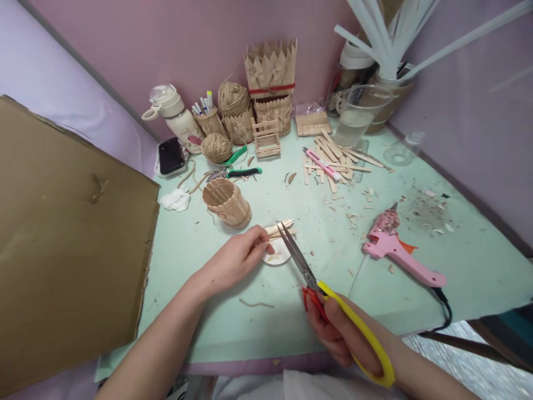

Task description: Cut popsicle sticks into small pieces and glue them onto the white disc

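My right hand (333, 328) is closed round the handles of a pair of scissors (308, 272), one handle yellow and the other red. The blades point up and left, slightly apart at the tips. Over a small white dish (278, 260) are the curled, closed fingers of my left hand (245, 250); what they pinch, if anything, is hidden. Small wood bits lie in the dish, and a few wooden craft sticks (283, 229) lie at its far edge, beside the scissor tips. Just beyond my left hand, a little barrel-shaped pot of craft sticks (234, 208) stands tilted in view.
A pink glue gun (400, 253) with its cord lies on the right. Loose craft sticks (328, 153) and a pink craft knife (322, 165) lie farther back. Pliers (233, 172), twine balls (216, 148) and a bottle (175, 116) stand or lie back left. Cardboard (70, 244) borders the left.
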Demonstrator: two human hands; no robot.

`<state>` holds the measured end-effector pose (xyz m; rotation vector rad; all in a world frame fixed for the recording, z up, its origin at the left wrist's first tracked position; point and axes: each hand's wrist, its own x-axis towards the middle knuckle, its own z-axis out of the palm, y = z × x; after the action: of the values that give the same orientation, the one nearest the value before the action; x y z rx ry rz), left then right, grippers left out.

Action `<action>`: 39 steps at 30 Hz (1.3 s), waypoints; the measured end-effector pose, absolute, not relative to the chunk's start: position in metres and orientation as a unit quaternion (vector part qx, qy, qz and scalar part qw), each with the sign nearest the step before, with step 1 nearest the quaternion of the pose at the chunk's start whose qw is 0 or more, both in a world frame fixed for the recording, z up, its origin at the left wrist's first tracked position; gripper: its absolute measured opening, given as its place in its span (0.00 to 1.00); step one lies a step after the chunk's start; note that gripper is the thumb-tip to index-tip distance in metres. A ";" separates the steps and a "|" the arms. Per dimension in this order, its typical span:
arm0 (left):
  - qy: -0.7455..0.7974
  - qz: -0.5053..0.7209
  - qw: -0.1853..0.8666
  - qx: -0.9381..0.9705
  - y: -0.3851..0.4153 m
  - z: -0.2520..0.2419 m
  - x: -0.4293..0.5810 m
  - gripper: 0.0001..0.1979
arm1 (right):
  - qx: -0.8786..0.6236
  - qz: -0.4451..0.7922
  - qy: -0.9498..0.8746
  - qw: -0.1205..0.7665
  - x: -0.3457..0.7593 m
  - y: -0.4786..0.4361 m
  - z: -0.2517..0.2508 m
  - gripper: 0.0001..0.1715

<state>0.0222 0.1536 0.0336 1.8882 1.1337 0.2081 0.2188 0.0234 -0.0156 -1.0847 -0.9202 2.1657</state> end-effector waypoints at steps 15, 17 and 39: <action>0.483 0.142 0.484 0.716 0.149 0.029 0.019 0.07 | -0.400 0.824 -0.305 0.262 0.221 0.024 -0.012 0.34; 0.486 0.175 0.500 0.695 0.148 0.029 0.016 0.07 | -0.406 0.816 -0.317 0.263 0.221 0.025 -0.007 0.34; 0.389 0.304 0.769 0.406 0.122 0.029 0.002 0.12 | -0.523 0.588 -0.556 0.266 0.190 0.018 0.031 0.30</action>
<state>0.0024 0.1216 0.0290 0.8798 0.8442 0.6601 0.1897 0.0181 0.0307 -1.4130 -1.5025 1.5871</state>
